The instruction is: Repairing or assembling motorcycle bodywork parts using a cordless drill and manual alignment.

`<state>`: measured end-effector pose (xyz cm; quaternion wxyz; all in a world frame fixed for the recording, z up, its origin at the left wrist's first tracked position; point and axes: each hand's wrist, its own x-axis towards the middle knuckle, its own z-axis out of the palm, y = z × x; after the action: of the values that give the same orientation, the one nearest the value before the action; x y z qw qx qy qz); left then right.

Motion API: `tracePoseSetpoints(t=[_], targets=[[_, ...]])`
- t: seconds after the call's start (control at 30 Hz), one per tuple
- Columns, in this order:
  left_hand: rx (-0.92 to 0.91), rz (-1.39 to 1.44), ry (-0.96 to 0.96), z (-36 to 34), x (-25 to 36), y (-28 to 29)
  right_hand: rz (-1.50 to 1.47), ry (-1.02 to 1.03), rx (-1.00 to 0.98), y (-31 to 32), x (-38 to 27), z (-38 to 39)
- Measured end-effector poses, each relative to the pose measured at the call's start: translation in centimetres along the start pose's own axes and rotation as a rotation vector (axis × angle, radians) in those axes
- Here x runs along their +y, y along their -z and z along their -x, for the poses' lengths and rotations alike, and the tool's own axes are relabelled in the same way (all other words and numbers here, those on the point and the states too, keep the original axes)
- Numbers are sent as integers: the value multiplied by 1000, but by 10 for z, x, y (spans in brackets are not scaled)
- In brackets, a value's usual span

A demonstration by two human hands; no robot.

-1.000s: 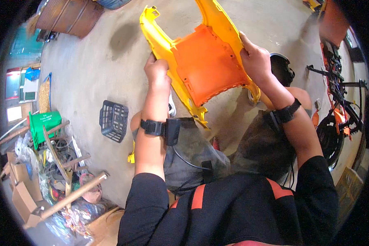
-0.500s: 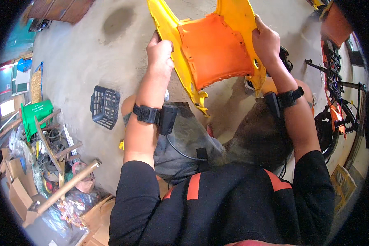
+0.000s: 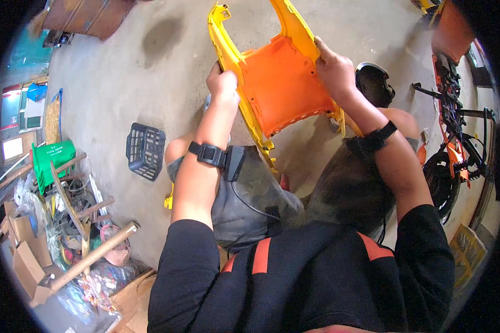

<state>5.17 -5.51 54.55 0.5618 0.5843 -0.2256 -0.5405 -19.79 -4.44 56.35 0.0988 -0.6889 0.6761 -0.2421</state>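
Note:
A plastic body panel (image 3: 286,83), with an orange middle and two yellow side pieces, is held up in front of my knees. My left hand (image 3: 223,84) is closed round the edge of its left yellow side. Gripping the right yellow side is my right hand (image 3: 335,71), thumb along the edge. The two yellow arms point away from me, and the left one ends in a small hooked tab. A row of small slots lines the orange part's near edge. The fingers behind the panel are hidden.
A black plastic basket (image 3: 145,151) stands on the concrete floor to the left. A black rounded part (image 3: 374,84) lies beyond my right knee. At the right is a stripped motorbike frame (image 3: 453,111). Scrap, cardboard and a wooden pole (image 3: 94,256) crowd the lower left, by a green sack (image 3: 54,161).
The panel has turned and shifted slightly, so its right yellow side looks narrower and the left arm's hooked tip shows. My right hand has moved left with it; both hands keep their grip.

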Motion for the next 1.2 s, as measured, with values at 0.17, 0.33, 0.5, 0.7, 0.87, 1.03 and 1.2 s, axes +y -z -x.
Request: tracePoseSetpoints(t=[0.17,0.33,0.5,0.7,0.87,1.03,1.2], targets=[[57,-40,-45,0,3,5,-292,-150,41,10,-6,6],[63,-48,-20,-9,4,12,-317,-153,49,21,-7,4],[-43,17,-78,-11,7,16,-94,5,44,14,-1,1],[-123,80,-46,6,14,8,-186,-68,185,7,5,-8],[-121,108,-13,11,20,10,-265,-125,114,12,8,-9],[-68,47,-127,9,21,12,-272,-167,11,2,20,-8],[-21,-25,-193,9,23,9,-229,-266,-151,-6,21,-5]])
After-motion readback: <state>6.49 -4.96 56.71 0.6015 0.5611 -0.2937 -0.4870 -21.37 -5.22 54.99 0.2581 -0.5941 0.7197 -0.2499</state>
